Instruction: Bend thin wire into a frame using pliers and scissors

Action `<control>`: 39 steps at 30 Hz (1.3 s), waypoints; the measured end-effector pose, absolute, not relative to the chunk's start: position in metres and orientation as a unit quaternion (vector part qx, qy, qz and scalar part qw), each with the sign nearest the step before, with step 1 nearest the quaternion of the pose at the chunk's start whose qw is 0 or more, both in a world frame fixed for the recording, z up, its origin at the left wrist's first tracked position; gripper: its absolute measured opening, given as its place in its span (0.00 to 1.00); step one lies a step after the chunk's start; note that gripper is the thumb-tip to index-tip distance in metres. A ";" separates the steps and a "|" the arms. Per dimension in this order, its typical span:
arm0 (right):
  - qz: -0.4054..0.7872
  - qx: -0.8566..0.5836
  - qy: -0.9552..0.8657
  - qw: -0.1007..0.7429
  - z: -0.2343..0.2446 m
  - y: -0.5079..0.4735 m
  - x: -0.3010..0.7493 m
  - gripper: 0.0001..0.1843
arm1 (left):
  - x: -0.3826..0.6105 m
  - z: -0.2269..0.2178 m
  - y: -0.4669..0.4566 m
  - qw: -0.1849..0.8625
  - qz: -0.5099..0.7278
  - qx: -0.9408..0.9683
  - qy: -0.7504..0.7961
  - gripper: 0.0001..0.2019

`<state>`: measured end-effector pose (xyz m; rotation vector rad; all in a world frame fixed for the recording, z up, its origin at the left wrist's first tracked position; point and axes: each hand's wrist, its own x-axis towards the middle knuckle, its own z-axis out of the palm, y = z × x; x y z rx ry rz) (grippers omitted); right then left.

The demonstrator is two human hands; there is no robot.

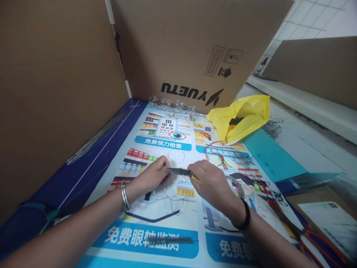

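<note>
My right hand (210, 178) is wrapped round the yellow handles of needle-nose pliers (180, 171). Their dark jaws point left and reach the fingers of my left hand (156, 172). That hand is closed in a pinch, and a thin wire (182, 205) comes from it, hanging in loose bends below. The pinched end is hidden by the fingers. Just beyond the hands a faint thin loop (176, 156) shows against the printed poster sheet (202, 223).
Cardboard panels (195, 44) stand at the back and left. A yellow bag (242, 115), coloured cords (223, 162) and tangled wire pieces (174, 104) lie farther back. Red-handled scissors (312, 242) rest at right. Straight wires (95, 143) lie left; a dark bundle (170, 241) lies in front.
</note>
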<state>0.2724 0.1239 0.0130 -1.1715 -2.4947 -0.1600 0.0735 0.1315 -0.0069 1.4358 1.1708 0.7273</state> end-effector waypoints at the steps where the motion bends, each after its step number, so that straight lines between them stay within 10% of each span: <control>1: -0.053 -0.417 -0.886 0.193 0.013 0.124 0.273 0.08 | 0.073 -0.007 0.132 0.546 0.304 0.605 0.493 0.04; 39: 0.016 -0.447 -0.870 0.208 0.012 0.123 0.273 0.08 | 0.076 -0.003 0.130 0.591 0.217 0.585 0.511 0.14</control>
